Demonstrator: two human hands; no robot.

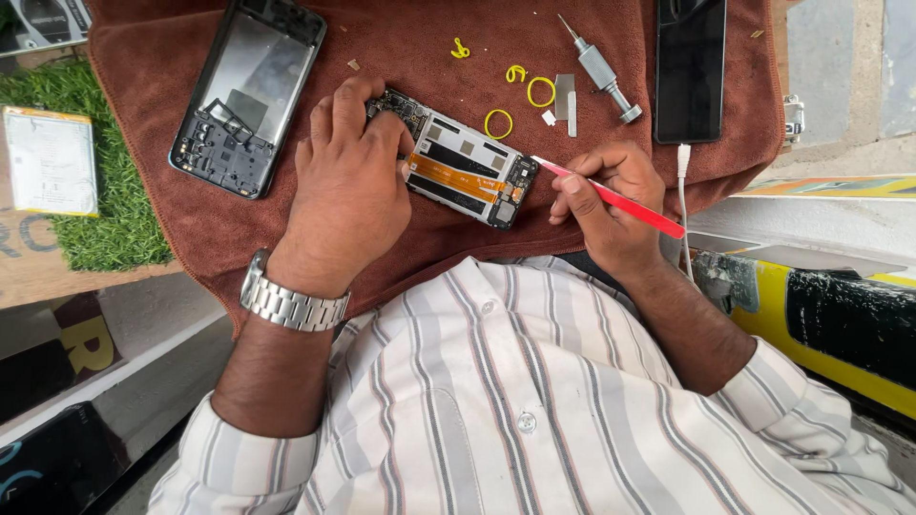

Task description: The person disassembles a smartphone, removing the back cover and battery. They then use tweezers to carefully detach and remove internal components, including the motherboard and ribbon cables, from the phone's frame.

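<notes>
An opened phone (465, 170), with its orange ribbon cable and circuit parts showing, lies on a brown cloth (401, 38). My left hand (348, 186) rests over the phone's left end and holds it down. My right hand (611, 200) grips a red plastic pry tool (620, 202) like a pen. The tool's white tip touches the phone's right edge.
A removed phone back frame (246, 91) lies at the upper left of the cloth, a dark phone (689, 67) at the upper right. A metal screwdriver (601, 69), yellow rubber rings (498, 123) and small parts lie between them. A flat battery (50, 160) rests on green turf (114, 205).
</notes>
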